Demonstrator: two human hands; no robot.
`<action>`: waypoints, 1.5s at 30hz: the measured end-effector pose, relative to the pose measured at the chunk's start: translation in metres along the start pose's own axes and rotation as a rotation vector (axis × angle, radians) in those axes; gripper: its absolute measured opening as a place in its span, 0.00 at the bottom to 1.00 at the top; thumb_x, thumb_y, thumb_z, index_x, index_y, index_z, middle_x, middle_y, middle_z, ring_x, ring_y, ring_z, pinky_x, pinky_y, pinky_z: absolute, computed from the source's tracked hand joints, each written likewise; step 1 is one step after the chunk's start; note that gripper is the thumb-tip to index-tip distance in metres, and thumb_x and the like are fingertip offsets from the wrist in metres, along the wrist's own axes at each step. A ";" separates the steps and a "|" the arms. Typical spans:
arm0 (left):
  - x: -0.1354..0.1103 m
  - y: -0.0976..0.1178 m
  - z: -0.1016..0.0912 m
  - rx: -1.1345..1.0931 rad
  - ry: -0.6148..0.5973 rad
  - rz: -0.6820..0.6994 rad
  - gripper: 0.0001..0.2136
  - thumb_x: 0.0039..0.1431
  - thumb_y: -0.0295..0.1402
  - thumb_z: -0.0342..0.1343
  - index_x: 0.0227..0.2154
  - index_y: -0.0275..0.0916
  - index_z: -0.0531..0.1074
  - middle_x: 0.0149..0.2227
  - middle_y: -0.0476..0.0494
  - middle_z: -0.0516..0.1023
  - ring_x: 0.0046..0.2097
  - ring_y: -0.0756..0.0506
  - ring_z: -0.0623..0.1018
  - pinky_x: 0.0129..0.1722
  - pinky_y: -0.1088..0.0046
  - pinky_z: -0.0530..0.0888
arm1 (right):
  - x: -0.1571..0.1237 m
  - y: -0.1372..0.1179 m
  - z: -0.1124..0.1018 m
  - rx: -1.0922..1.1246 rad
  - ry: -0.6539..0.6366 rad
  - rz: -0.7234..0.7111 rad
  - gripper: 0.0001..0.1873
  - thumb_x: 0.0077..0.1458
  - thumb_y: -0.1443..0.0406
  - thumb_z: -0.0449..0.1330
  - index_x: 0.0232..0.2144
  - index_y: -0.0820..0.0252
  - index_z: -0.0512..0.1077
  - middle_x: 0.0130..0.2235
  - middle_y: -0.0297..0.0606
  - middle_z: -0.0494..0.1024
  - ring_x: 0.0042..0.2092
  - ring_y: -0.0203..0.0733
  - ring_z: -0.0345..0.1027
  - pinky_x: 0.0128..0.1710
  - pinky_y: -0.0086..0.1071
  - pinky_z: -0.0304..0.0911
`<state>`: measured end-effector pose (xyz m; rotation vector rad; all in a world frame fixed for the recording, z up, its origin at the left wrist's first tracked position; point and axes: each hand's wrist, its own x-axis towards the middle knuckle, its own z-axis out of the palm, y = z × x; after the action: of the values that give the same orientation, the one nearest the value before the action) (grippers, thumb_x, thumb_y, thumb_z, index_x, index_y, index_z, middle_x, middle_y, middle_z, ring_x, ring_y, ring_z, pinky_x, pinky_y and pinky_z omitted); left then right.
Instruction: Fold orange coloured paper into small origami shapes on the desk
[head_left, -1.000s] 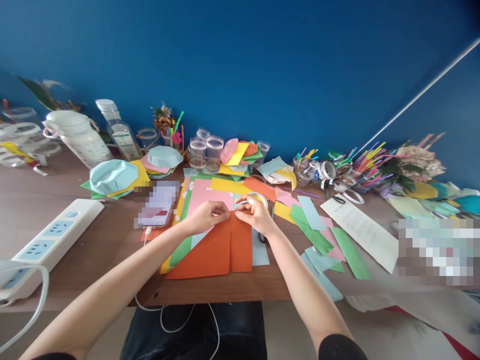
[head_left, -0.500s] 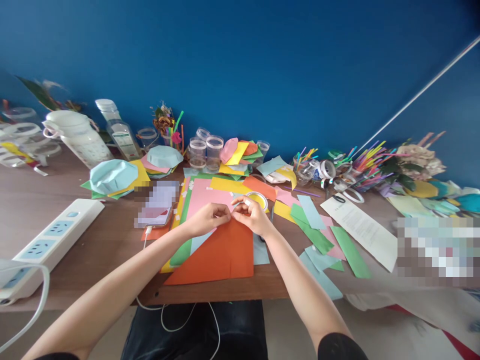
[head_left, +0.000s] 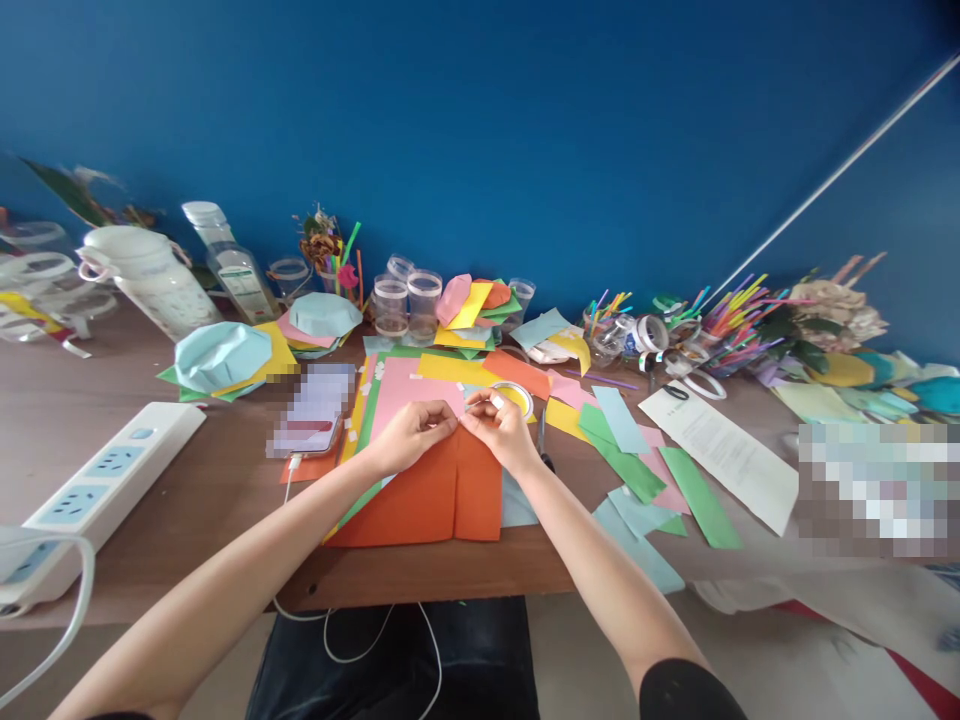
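The orange sheet lies between our forearms, over other coloured paper near the front edge of the table. Our left hand and right hand meet at its far edge, fingers bent in; both seem to pinch that edge between thumb and fingertips, though our fingers hide the exact contact.

We judge the orange sheet to be only part worked: 1 upright line, probably a crease, runs from its near edge towards our hands, and the paper on either side looks mostly flat. How much is left to do on it we cannot tell. Farther back, 2 light blue folded shapes rest on layered paper and look finished. A roll of tape sits just beyond our right hand, with scissors to its right, neither in our grasp.

As for writing, the white page carries printed lines too small for us to read. The bottle has a label, also unreadable, and the phone is blurred out. We make out no brand.
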<state>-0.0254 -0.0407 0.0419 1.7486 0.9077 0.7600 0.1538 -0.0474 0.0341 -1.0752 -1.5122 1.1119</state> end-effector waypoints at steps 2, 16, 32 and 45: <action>0.000 0.001 0.000 0.015 0.036 0.001 0.13 0.58 0.42 0.50 0.26 0.36 0.65 0.23 0.52 0.66 0.26 0.52 0.65 0.25 0.78 0.61 | 0.000 0.000 -0.001 -0.003 0.045 0.047 0.18 0.46 0.56 0.64 0.36 0.57 0.65 0.32 0.34 0.73 0.36 0.39 0.70 0.40 0.34 0.64; 0.001 -0.010 0.008 0.416 0.283 -0.014 0.10 0.61 0.37 0.47 0.29 0.39 0.68 0.28 0.47 0.76 0.32 0.45 0.76 0.32 0.73 0.66 | 0.000 0.018 0.009 -0.227 0.231 0.100 0.17 0.45 0.54 0.63 0.34 0.56 0.67 0.29 0.32 0.71 0.31 0.40 0.65 0.31 0.31 0.60; 0.000 -0.012 0.008 0.604 0.347 -0.003 0.10 0.64 0.36 0.44 0.31 0.40 0.66 0.30 0.45 0.77 0.34 0.43 0.77 0.31 0.73 0.66 | -0.003 0.026 0.014 -0.157 0.260 0.171 0.19 0.45 0.55 0.62 0.36 0.55 0.63 0.22 0.29 0.70 0.24 0.38 0.63 0.24 0.30 0.58; -0.001 -0.007 0.002 0.641 0.413 -0.042 0.10 0.63 0.36 0.45 0.32 0.39 0.68 0.29 0.45 0.77 0.30 0.44 0.76 0.30 0.73 0.65 | -0.002 0.032 0.011 -0.172 0.284 0.226 0.24 0.45 0.57 0.62 0.45 0.55 0.62 0.22 0.29 0.66 0.22 0.38 0.60 0.22 0.31 0.55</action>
<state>-0.0256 -0.0413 0.0344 2.1452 1.5949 0.8814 0.1475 -0.0444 0.0009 -1.4853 -1.3000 0.9431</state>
